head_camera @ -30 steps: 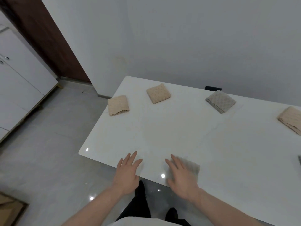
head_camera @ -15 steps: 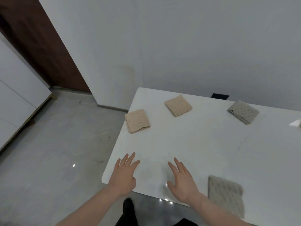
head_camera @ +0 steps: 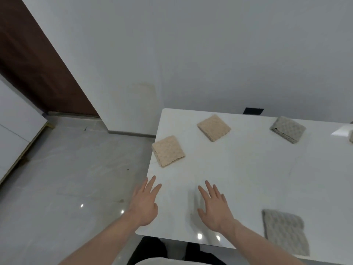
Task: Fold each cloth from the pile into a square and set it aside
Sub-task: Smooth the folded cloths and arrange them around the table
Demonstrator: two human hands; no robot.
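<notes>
Head view shows the left hand [head_camera: 144, 204] and right hand [head_camera: 214, 206] spread flat and empty over the white table [head_camera: 248, 178], the grey folded cloth [head_camera: 284, 231] lying just right of them, so the next reach should probably find the unseen pile.

Left hand [head_camera: 144, 204] and right hand [head_camera: 215, 207]: lower centre of frame, palms down, fingers straight and spread, holding nothing, forearms bare.

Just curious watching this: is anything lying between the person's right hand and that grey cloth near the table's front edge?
Nothing visible: only bare white table separates the open right hand from the grey cloth.
</notes>
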